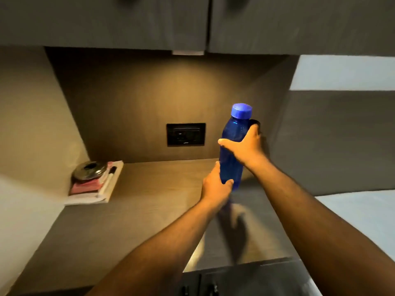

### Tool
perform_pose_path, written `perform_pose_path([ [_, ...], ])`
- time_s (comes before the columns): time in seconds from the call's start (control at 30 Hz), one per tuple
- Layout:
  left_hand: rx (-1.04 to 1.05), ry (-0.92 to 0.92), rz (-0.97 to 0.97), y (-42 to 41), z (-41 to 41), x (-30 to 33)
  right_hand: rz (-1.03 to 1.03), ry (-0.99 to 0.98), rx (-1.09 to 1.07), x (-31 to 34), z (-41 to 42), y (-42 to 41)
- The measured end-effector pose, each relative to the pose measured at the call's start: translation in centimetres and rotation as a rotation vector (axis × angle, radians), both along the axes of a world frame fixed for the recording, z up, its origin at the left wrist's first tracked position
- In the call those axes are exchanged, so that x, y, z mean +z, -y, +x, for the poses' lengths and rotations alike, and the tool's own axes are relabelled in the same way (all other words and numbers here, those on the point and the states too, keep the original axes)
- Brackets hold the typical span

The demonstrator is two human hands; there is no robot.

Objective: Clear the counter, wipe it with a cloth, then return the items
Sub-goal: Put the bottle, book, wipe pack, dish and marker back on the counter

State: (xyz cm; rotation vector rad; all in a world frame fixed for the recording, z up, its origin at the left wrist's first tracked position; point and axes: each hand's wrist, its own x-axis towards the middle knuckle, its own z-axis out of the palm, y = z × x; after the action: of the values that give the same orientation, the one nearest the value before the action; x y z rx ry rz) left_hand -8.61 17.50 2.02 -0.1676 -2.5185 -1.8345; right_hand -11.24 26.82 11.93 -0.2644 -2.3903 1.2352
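A blue plastic bottle with a blue cap stands upright at the right end of the wooden counter. My right hand grips it around the middle, thumb across the front. My left hand holds its lower part near the base. Whether the base touches the counter is hidden by my hands. A dark object shows just behind the bottle, mostly hidden. At the counter's back left corner lies a stack of a white book, a pink item and a pen, with a round metal lid on top.
A black wall socket sits on the back panel above the counter. Dark upper cabinets hang overhead. A grey side panel closes the right end. Drawer fronts with handles run below the front edge.
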Motion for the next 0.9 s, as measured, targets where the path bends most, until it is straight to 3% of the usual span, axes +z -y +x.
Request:
perform_pose_path([
  [0.17, -0.268, 0.116, -0.011, -7.0, -2.5, 0.8, 0.120, 0.018, -0.131, -0.1, -2.1, -8.2],
  [0.3, -0.325, 0.195, -0.095, -9.9, -4.6, 2.3, 0.088, 0.000, -0.135, -1.2, -3.9, -11.7],
  [0.77, -0.244, 0.283, -0.124, -8.3, -5.1, 1.2, 0.009, 0.038, -0.088, -5.7, -4.9, -12.5],
  [0.83, -0.205, 0.281, -0.156, -5.6, -5.3, 0.6, 0.029, -0.033, -0.180, -5.9, -4.1, -11.1],
  [0.9, -0.121, 0.271, -0.191, -2.0, -5.2, 0.0, 0.091, -0.237, -0.260, -5.9, -3.2, -8.5],
])
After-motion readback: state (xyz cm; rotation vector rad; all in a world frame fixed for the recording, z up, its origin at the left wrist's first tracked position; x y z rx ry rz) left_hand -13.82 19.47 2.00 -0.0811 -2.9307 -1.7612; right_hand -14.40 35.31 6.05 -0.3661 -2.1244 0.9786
